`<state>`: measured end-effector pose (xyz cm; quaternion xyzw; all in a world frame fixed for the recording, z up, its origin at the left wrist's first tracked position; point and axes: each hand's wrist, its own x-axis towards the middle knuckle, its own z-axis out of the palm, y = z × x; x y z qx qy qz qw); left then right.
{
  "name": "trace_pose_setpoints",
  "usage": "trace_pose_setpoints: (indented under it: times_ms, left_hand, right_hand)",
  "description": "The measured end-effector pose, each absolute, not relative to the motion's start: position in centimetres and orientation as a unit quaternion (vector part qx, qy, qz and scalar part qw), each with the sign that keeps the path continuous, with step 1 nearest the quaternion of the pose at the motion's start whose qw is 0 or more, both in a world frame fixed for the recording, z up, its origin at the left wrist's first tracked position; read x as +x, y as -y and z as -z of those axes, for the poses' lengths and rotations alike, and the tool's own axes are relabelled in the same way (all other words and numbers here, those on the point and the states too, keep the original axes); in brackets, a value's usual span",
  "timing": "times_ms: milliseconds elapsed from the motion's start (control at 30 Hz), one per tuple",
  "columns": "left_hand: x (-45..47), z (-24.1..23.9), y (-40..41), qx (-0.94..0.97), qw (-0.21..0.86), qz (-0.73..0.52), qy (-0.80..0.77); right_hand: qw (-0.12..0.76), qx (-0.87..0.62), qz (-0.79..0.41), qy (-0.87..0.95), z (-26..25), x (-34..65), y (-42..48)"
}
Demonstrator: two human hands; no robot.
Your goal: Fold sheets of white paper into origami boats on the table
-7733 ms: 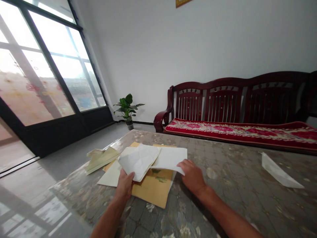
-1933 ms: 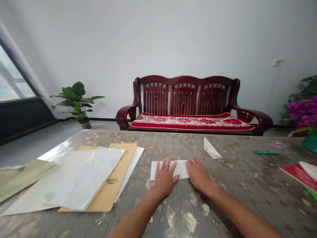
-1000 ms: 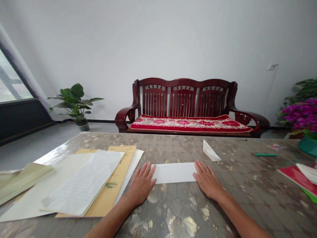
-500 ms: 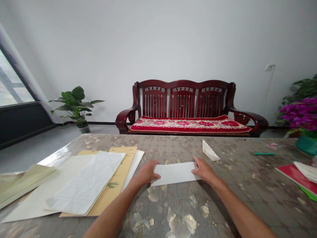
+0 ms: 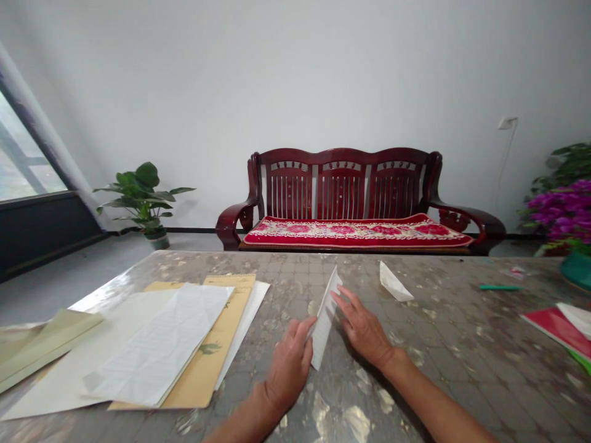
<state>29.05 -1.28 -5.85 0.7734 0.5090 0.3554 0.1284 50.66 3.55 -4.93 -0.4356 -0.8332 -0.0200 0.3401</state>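
A folded sheet of white lined paper (image 5: pixel 324 329) is tilted up over the middle of the table, its long side running away from me. My left hand (image 5: pixel 290 360) pinches its left edge near the lower part, fingers closed. On the other side, my right hand (image 5: pixel 364 329) has its fingertips against the upper right part of the sheet; its thumb is hidden. A folded white paper boat (image 5: pixel 394 283) lies just beyond my right hand, apart from it.
Loose white sheets (image 5: pixel 170 338) overlap a tan notepad (image 5: pixel 198 391) at the left, beside an olive paper (image 5: pixel 50 344). To the right are a green pen (image 5: pixel 499 287), a red booklet (image 5: pixel 551 323) and purple flowers (image 5: pixel 561 212). A wooden bench (image 5: pixel 341 191) stands behind the patterned table (image 5: pixel 443 375).
The folded paper has turned from lying crosswise to pointing away from me, and is tilted up. My left hand has moved right and nearer; my right hand has shifted slightly left.
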Motion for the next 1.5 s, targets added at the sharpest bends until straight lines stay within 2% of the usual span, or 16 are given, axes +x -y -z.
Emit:
trace_pose_setpoints:
  times_ms: [300,867,1000,1133,1233,1367,1500]
  left_hand:
    - [29.7,6.1,2.1,0.829,0.129,-0.233,-0.492]
    - [29.8,6.7,1.9,0.838,0.119,-0.228,-0.481]
    - [29.9,6.6,2.2,0.852,0.116,-0.221,-0.460]
    - [29.7,5.8,2.6,0.859,0.156,-0.256,-0.416]
    - [28.9,5.1,2.3,0.834,0.193,-0.330,-0.398]
    - [27.7,4.9,0.5,0.782,0.170,-0.420,-0.429]
    - [27.2,4.6,-1.2,0.824,0.220,-0.371,-0.368]
  right_hand:
    - [0.359,-0.397,0.018,0.844,6.6,50.8,-3.8]
    - [0.354,-0.386,0.048,0.850,6.4,50.2,-3.9]
    - [0.327,-0.393,0.061,0.857,5.6,49.8,-4.1]
    - [0.305,-0.387,0.033,0.869,5.0,49.8,-4.1]
    - [0.334,-0.355,-0.007,0.873,4.8,50.5,-3.8]
    - [0.369,-0.340,-0.020,0.865,4.4,51.5,-3.1]
    - [0.373,-0.322,-0.060,0.868,4.1,52.3,-2.6]
